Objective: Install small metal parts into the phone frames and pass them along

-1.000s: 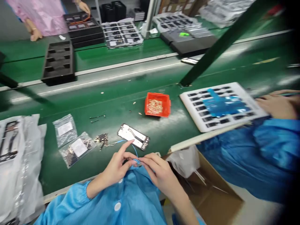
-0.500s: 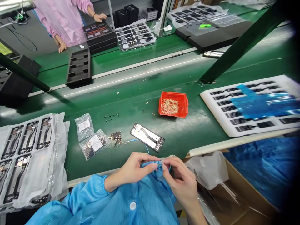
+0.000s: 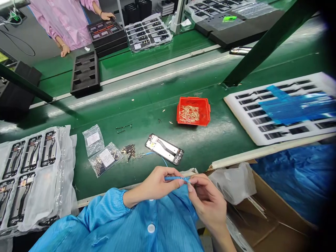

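Observation:
A blue coiled cord (image 3: pixel 172 178) is stretched between my two hands, just in front of the blue smock. My left hand (image 3: pixel 159 182) is closed around the coiled part, thumb and fingers pinching it. At the cord's right end, the fingertips of my right hand (image 3: pixel 210 198) pinch a tangled blue portion; its exact shape is partly hidden. A thin blue strand runs up from the left hand toward the bench. Just beyond the hands lies a phone frame (image 3: pixel 165 149) with a silvery plate, and left of it a pile of small dark and gold pins (image 3: pixel 128 150).
A red bin (image 3: pixel 207 111) holds many thin gold pieces. Two labelled plastic bags (image 3: pixel 107 158) lie at left, near a tray of phone frames (image 3: pixel 42 189). At right are a white foam board (image 3: pixel 243 134) and a cardboard box (image 3: pixel 273 227). Across the bench stands a person in pink (image 3: pixel 68 28).
Both hands have shifted slightly right with the cord, and its coils show more plainly. The right fingertips have moved a little along its end. The view has tilted slightly.

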{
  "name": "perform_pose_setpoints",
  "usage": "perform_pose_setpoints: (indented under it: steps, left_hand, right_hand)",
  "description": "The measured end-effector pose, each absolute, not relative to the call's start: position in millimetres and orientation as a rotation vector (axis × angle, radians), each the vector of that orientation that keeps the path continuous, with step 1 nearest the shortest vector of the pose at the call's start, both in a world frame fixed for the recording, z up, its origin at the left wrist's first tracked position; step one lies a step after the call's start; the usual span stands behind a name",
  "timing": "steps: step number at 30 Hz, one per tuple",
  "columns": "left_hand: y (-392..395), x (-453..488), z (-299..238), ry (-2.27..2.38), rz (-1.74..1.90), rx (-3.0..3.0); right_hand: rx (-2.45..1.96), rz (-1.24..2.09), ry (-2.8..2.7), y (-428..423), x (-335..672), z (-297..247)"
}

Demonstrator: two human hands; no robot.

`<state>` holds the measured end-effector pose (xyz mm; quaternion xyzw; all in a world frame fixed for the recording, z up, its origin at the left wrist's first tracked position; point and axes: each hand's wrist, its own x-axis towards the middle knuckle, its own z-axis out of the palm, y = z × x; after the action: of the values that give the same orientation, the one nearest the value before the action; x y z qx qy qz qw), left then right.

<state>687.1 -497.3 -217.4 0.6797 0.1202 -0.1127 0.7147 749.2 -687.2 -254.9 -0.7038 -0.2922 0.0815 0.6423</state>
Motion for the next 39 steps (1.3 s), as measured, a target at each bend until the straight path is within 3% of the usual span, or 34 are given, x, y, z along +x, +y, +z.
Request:
perform_pose_setpoints:
  steps: [7, 11, 17, 21, 28, 34, 39]
  left_hand:
    - [-499.6, 682.3, -215.0, 0.008, -0.061, 1.947]
    - [-504.7, 684.5, -218.9, 0.086, -0.002, 1.863]
    - [-520.9, 686.9, -225.0, 0.239, 0.155, 1.746]
    - [-524.9, 685.2, -229.8, 0.109, 0.225, 1.815]
    - [-530.6, 690.2, -230.0, 0.226, 0.16, 1.775]
    - [-532.7, 690.6, -225.8, 0.078, 0.111, 1.86]
    - [-531.8, 691.9, -216.6, 0.061, -0.083, 1.8]
  right_hand:
    - [-1.827, 0.154, -0.903, -698.3, 747.3, -228.9]
    - [-1.827, 0.168, -0.848, -701.4, 747.6, -231.6]
    - [-1.487, 0.399, -0.721, -711.0, 742.5, -240.5]
    - [-1.69, 0.462, -0.687, -716.5, 738.4, -240.3]
    - [-1.329, 0.344, -0.571, -738.3, 736.0, -249.3]
    - [-1.748, 0.694, -0.56, -745.1, 735.6, -236.0]
    - [-1.438, 0.398, -0.723, -761.0, 742.3, -246.0]
